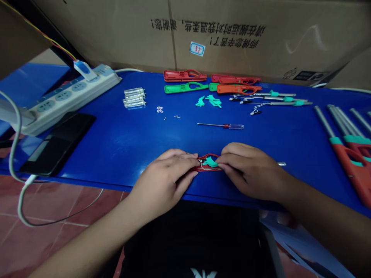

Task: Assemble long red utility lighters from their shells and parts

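A red casing half (204,169) lies on the blue table near its front edge, between my two hands. Inside it sit a teal trigger piece (210,161) and a white wire. My left hand (171,173) has its fingers closed on the casing's left part. At the right part, my right hand (251,168) pinches the casing near the teal trigger. A metal tube tip (281,164) pokes out beyond my right hand. Both hands cover the casing's ends.
A screwdriver (232,126), teal triggers (213,101), casing halves (185,88), tubes with wires (285,99) and clear tanks (135,97) lie farther back. Finished-looking lighters (355,154) are at right. A power strip (78,94) and phone (58,144) stand left; a cardboard box (130,34) is behind.
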Tool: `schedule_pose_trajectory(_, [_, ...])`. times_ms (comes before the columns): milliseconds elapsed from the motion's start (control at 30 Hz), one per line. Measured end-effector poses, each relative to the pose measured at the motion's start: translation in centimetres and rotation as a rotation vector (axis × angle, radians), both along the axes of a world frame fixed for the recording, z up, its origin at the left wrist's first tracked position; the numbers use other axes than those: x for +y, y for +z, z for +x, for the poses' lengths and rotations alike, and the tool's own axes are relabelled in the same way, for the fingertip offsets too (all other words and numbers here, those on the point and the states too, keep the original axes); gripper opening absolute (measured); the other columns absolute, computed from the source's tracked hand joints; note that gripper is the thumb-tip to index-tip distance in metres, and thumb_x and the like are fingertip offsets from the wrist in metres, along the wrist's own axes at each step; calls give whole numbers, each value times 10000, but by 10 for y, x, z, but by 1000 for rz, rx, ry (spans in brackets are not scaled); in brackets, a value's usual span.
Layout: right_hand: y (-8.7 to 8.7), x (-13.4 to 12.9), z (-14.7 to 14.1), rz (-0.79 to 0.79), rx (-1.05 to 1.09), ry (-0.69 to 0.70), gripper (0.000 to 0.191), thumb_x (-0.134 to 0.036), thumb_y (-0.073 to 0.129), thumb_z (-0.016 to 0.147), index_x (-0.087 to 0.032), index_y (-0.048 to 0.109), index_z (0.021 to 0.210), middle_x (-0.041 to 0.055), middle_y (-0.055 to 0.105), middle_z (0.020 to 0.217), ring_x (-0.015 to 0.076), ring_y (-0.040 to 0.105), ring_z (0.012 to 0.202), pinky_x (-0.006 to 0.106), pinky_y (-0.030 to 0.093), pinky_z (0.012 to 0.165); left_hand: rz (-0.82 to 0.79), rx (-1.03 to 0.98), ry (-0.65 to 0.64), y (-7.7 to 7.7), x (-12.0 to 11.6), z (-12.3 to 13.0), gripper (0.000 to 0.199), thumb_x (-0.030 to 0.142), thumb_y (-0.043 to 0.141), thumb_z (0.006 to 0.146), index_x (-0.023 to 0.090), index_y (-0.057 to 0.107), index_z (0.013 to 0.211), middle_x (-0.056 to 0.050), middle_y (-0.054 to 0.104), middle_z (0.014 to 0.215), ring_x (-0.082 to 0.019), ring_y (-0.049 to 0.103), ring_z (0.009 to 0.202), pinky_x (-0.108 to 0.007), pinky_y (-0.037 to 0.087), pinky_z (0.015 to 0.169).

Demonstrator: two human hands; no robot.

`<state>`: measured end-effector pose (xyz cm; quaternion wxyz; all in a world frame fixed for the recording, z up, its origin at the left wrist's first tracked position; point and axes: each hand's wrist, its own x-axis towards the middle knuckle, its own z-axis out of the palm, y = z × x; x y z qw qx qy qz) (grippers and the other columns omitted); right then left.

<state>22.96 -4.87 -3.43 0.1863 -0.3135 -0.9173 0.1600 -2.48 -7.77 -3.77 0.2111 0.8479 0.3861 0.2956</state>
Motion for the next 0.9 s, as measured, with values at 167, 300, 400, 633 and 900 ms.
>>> schedule_pose_trajectory(167, [2,-1,-1,-53,22,-27,211,-148,438,979,-160,649,977,75,617,919,186,560,839,322,461,762,-13,6,-12,-1,1,0,226,172,634,945,186,686,1164,-40,753,1145,-176,670,1078,-367,534,988])
schedule_pose_trajectory(300, [1,-1,-2,0,1,-6,211,-149,451,975,-150,662,986,78,620,896,200,553,833,344,457,755,45,24,-15,-2,2,1,217,167,642,942,191,704,1148,-34,751,1160,-167,677,1088,-356,520,987])
schedule_pose_trajectory(400, [0,-1,-4,42,-4,4,217,-135,459,970,-133,676,971,85,626,881,204,542,814,347,456,731,65,38,-14,-3,2,1,212,170,639,944,195,710,1142,-35,752,1162,-171,681,1086,-360,518,981])
schedule_pose_trajectory(633, [0,-5,-7,139,-57,11,253,-86,446,953,-111,697,927,98,652,865,212,553,794,354,471,718,62,60,-10,-6,3,2,218,179,627,951,195,690,1160,-39,742,1188,-172,677,1099,-367,501,1012])
schedule_pose_trajectory(900, [4,1,-3,-72,32,-83,170,-161,490,963,-159,660,954,60,631,924,169,586,834,307,469,748,-70,112,75,6,2,-3,292,194,664,898,180,600,1182,-44,704,1170,-181,643,1078,-319,530,933])
